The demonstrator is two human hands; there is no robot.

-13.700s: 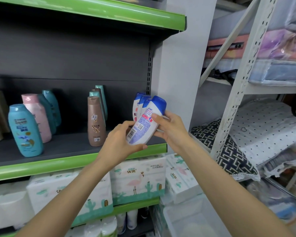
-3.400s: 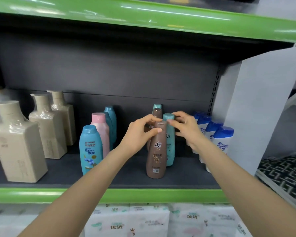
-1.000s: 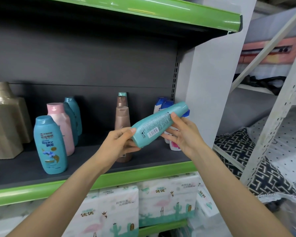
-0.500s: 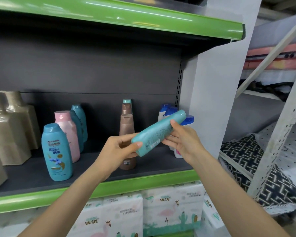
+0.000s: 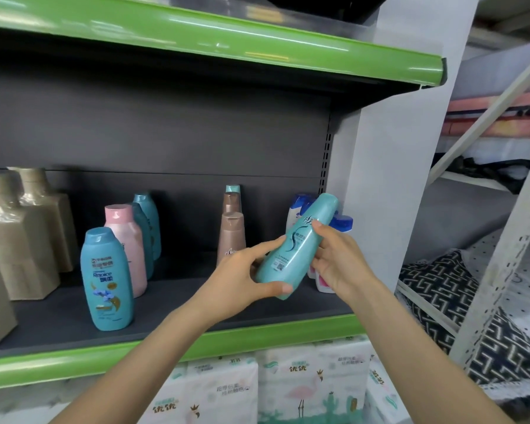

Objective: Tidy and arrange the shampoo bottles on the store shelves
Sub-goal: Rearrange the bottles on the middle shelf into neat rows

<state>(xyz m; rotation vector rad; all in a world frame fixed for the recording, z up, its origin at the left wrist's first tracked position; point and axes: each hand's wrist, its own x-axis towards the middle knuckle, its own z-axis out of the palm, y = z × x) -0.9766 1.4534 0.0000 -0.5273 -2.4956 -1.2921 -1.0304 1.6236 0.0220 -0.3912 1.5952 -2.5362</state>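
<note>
Both hands hold a teal shampoo bottle [image 5: 297,244] in front of the shelf, tilted with its cap up to the right. My left hand [image 5: 245,278] grips its lower end; my right hand [image 5: 338,264] holds its right side. Behind it stand two brown bottles [image 5: 231,237] in a row, with a teal cap [image 5: 233,188] showing at the back. White bottles with blue caps [image 5: 343,223] stand at the shelf's right end, partly hidden. Further left are a blue bottle [image 5: 106,278], a pink bottle [image 5: 124,249] and teal bottles [image 5: 146,221].
The dark shelf [image 5: 172,307] has a green front lip. Large beige square bottles [image 5: 22,240] stand at the far left. Tissue packs [image 5: 288,390] fill the shelf below. A white side panel [image 5: 389,179] bounds the right end; a metal rack with bedding [image 5: 459,286] stands beyond.
The teal bottle has turned in my hands: its barcode side faced me before, now its printed front does, and it is tipped more upright. The camera has moved slightly.
</note>
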